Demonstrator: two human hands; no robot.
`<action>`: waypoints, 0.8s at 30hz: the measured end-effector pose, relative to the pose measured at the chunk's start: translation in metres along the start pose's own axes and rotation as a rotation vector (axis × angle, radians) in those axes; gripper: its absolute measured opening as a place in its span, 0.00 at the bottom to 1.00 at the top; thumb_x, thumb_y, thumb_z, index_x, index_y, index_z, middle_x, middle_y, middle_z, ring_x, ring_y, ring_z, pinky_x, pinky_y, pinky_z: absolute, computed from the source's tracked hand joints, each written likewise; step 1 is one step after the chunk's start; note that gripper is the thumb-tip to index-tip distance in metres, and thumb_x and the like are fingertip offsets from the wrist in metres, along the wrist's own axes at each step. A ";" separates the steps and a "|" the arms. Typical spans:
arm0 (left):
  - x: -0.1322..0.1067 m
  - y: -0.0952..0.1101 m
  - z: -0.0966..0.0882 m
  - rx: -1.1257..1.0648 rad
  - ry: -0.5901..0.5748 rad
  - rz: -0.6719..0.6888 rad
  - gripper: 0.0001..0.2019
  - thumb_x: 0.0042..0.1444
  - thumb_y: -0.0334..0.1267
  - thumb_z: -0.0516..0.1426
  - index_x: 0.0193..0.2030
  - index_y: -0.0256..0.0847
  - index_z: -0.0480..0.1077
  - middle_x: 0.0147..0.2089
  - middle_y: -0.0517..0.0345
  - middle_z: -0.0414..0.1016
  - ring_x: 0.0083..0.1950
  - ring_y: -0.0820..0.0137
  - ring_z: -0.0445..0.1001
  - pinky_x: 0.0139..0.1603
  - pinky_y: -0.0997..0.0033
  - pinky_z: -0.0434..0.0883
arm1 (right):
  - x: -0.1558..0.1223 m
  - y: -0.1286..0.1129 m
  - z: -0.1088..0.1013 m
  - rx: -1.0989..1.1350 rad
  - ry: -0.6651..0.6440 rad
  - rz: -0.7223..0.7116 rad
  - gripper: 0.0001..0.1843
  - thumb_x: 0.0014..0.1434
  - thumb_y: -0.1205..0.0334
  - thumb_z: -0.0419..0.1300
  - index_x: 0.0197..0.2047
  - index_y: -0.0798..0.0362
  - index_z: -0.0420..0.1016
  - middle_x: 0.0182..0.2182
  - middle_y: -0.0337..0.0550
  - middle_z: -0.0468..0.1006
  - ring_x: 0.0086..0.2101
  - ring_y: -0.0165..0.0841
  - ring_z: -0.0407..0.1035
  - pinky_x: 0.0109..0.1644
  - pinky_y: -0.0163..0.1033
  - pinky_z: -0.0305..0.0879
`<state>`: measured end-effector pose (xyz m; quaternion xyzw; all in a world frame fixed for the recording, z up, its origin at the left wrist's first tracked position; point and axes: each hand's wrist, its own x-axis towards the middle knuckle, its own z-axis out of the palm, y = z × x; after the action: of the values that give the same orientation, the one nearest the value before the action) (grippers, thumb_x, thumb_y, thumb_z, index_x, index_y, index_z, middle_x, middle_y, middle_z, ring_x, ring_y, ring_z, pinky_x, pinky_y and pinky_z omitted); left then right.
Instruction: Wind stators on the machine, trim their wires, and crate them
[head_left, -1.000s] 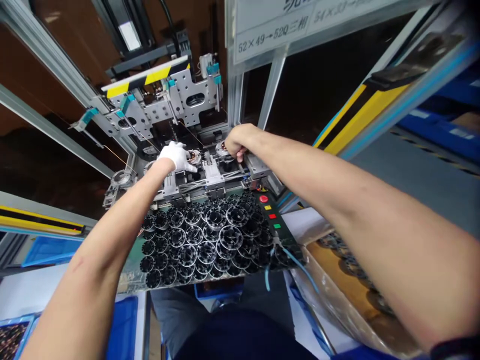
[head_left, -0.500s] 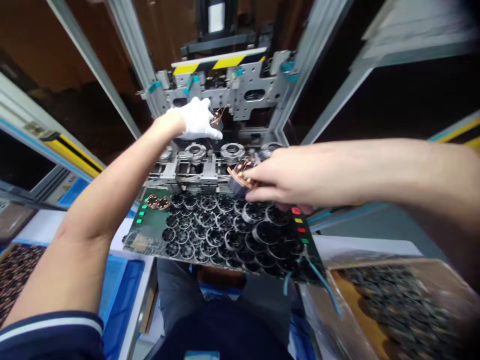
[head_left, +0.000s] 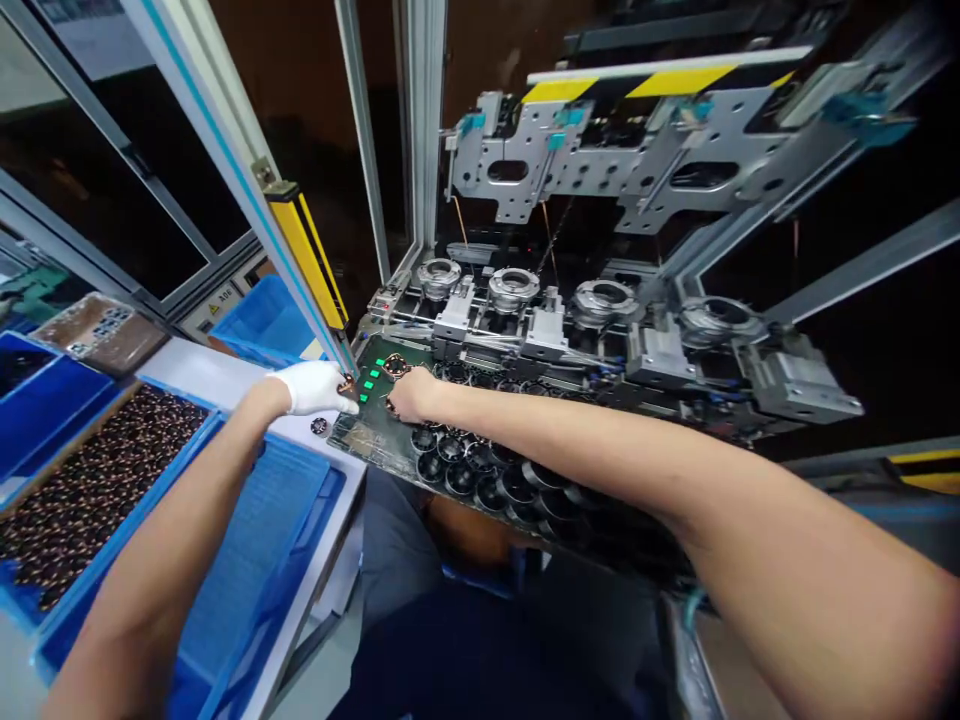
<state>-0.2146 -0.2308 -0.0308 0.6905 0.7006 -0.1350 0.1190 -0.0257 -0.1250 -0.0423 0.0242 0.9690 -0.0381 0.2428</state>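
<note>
My left hand [head_left: 315,388], in a white glove, is closed around a small copper-wound stator [head_left: 347,384] beside the left edge of the green-topped panel [head_left: 367,440]. Bare and curled, my right hand [head_left: 411,394] is low over that panel. Its fingertips grip another copper-wound stator [head_left: 391,405], mostly hidden by the fingers. Just behind the right hand, a copper-wound ring [head_left: 394,366] lies on the panel next to lit green buttons [head_left: 373,373]. Black ring-shaped parts [head_left: 460,478] cover the rest of the panel, partly under my right forearm.
Several round metal fixtures [head_left: 514,288] line the machine behind the panel, below a striped bar [head_left: 667,80]. A yellow light guard [head_left: 309,258] stands at left. A blue tray [head_left: 180,400] of copper-wound parts and a blue bin [head_left: 262,320] are further left. One small ring part [head_left: 319,427] lies on the white table.
The view has turned left. Both hands have left the fixtures and moved to the panel's left end. The stator by the left hand has come away from the machine with it.
</note>
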 end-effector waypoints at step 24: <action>0.014 0.207 0.029 -0.184 0.601 0.501 0.17 0.73 0.55 0.66 0.63 0.56 0.85 0.87 0.49 0.66 0.86 0.40 0.65 0.84 0.28 0.66 | -0.290 -0.029 0.161 -0.033 0.603 0.690 0.13 0.79 0.55 0.63 0.54 0.46 0.90 0.65 0.59 0.85 0.63 0.59 0.78 0.65 0.70 0.75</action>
<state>-0.0087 -0.2259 -0.0685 0.8351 0.5232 0.1695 -0.0007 0.3029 -0.1754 -0.0452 0.3518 0.9321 0.0694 -0.0513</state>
